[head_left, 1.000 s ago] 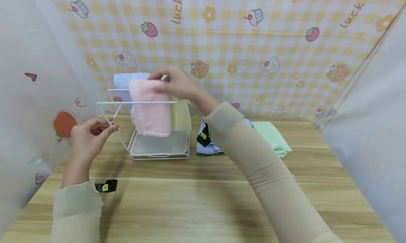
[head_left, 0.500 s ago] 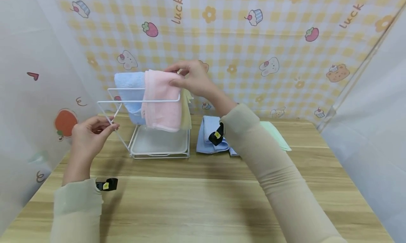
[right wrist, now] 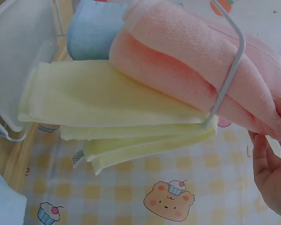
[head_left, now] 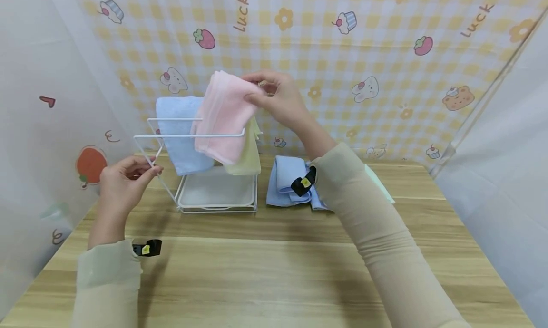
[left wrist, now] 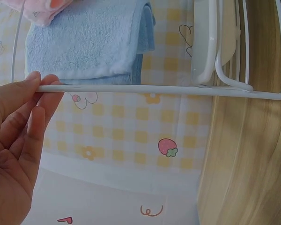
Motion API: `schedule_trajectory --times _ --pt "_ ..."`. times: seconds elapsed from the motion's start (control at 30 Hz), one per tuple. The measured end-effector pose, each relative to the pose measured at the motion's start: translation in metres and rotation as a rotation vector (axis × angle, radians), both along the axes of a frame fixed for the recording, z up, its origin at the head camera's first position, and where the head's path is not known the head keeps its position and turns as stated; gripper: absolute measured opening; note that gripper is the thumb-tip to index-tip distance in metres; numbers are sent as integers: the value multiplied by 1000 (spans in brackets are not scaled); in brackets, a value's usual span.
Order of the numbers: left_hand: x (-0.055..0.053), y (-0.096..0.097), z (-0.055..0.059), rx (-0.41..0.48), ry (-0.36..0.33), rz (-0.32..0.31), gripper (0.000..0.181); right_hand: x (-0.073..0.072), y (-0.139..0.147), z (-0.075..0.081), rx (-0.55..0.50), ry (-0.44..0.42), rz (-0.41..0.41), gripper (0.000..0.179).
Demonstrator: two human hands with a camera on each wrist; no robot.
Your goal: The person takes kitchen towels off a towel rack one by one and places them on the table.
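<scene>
In the head view my left hand [head_left: 124, 183] pinches the slanted side bar of a white wire rack [head_left: 188, 136] between thumb and fingers. The left wrist view shows the same grip on the bar [left wrist: 122, 88]. With thumb and fingers my right hand [head_left: 282, 100] pinches the upper right corner of a folded pink towel [head_left: 227, 109]. That towel tilts up above the rack's top bars, its lower part still behind the front bar. A light blue towel [head_left: 177, 111] hangs on the left of the rack. Partly hidden by the pink one, a pale yellow towel [right wrist: 107, 96] hangs on the right.
A white tray [head_left: 216, 188] sits in the rack's base. To its right on the wooden table [head_left: 257, 280] lie a folded blue cloth [head_left: 288, 171] and a mint green cloth [head_left: 380, 184], partly hidden by the right sleeve. A patterned curtain [head_left: 299, 71] hangs behind.
My right hand has moved right and up, pulling the pink towel along the rack and lifting it into a tilt. More of the blue towel shows. My left hand stays on the bar.
</scene>
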State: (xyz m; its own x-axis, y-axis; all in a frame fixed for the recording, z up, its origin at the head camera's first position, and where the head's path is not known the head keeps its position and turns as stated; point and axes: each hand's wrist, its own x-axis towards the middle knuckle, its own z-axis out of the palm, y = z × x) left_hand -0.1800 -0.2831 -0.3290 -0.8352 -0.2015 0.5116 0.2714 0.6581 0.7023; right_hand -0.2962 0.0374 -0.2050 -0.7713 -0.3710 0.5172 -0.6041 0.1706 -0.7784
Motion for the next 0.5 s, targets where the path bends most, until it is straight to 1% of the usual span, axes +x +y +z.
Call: schedule_trajectory --times 0.1,0.23,0.37,0.5 --pt "0 0 0 2 9 1 8 1 5 0 -49 -12 -7 33" --pt "-1 -1 0 5 7 3 8 2 10 0 -123 -8 1 34" --pt "-1 -1 0 0 0 0 18 4 17 -2 -182 -3 -25 33" --pt "0 0 0 -3 7 -2 21 6 26 -2 -261 15 -64 30"
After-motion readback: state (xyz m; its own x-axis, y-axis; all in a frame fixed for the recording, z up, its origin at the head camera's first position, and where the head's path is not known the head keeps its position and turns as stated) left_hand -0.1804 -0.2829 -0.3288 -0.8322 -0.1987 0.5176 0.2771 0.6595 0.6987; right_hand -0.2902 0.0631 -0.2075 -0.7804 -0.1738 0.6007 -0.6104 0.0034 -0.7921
